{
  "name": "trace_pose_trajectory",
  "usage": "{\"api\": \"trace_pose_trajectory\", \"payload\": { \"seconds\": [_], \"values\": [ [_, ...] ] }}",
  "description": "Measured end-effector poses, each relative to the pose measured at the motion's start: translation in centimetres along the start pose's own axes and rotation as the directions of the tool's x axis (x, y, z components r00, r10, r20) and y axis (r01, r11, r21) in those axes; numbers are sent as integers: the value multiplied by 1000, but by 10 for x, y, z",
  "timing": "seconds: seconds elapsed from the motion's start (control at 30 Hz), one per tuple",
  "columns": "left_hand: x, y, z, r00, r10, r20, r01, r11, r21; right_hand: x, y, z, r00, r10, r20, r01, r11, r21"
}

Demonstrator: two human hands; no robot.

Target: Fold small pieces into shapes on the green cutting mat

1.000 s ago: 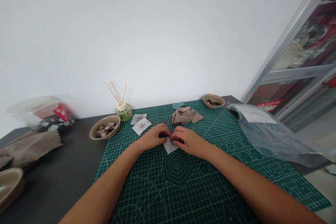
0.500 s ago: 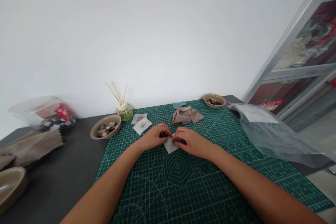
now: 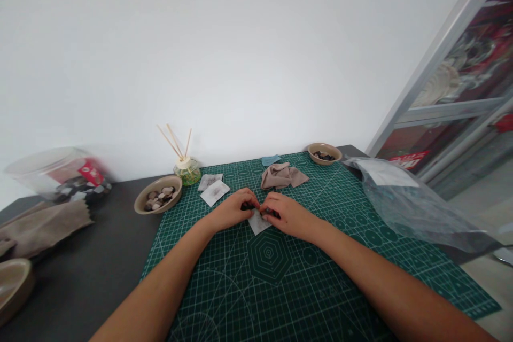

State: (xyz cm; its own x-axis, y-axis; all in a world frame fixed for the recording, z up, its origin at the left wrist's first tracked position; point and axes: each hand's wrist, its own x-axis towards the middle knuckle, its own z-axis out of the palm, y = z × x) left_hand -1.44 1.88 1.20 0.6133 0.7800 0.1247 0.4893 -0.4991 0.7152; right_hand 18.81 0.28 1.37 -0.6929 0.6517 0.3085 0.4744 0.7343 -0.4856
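Note:
Over a smudged white paper square (image 3: 258, 224) on the green cutting mat (image 3: 280, 299), my left hand (image 3: 234, 211) and my right hand (image 3: 289, 215) meet nearly fingertip to fingertip. The fingers of both are curled into a pinch. Something small and dark shows between the fingertips, too small and covered to name. Two more smudged white squares, a nearer one (image 3: 215, 192) and a farther one (image 3: 210, 180), lie overlapping beyond my left hand. Behind my right hand sits a crumpled beige cloth (image 3: 278, 176).
A bowl (image 3: 138, 204) of pale and dark pieces stands left, beside a reed diffuser (image 3: 188, 172). Another bowl (image 3: 337, 156) holds dark pieces at the back right. A clear plastic bag (image 3: 401, 208) lies right. Far left are a clear tub (image 3: 44, 173), a brown cloth (image 3: 52, 227) and a bowl (image 3: 28, 283).
The whole view has shifted slightly, so things appear a little farther left. My hands stay pinched over the paper square, with only small finger movement.

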Motion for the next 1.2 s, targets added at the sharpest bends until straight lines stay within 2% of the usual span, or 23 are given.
{"api": "trace_pose_trajectory", "payload": {
  "seconds": [0.1, 0.3, 0.43, 0.63, 0.93, 1.2],
  "values": [
    [0, 0, 0, 1000, 8, 3, -8, 1000, 0, -1, -2, -1, 998, -45, 33, 44, 999, 14],
    [-1, 0, 0, 1000, -1, 0, 1, 1000, 5, -1, 1, -1, 1000, -20, 0, 20, 1000, -24],
    [0, 2, 0, 1000, 1, -7, -1, 1000, 5, 0, -1, 1, 999, -34, 32, 33, 999, 32],
    [-1, 5, -1, 1000, 0, -1, 0, 1000, 2, -2, 0, -3, 999, 23, 26, -25, 997, 76],
    [0, 2, -1, 1000, 2, 3, -2, 1000, -4, -4, -2, -4, 998, 38, 50, -44, 992, 121],
    [-2, 4, 0, 1000, -27, -10, 27, 1000, -5, -1, -8, -5, 992, -62, 112, 50, 993, 104]
  ]
}}
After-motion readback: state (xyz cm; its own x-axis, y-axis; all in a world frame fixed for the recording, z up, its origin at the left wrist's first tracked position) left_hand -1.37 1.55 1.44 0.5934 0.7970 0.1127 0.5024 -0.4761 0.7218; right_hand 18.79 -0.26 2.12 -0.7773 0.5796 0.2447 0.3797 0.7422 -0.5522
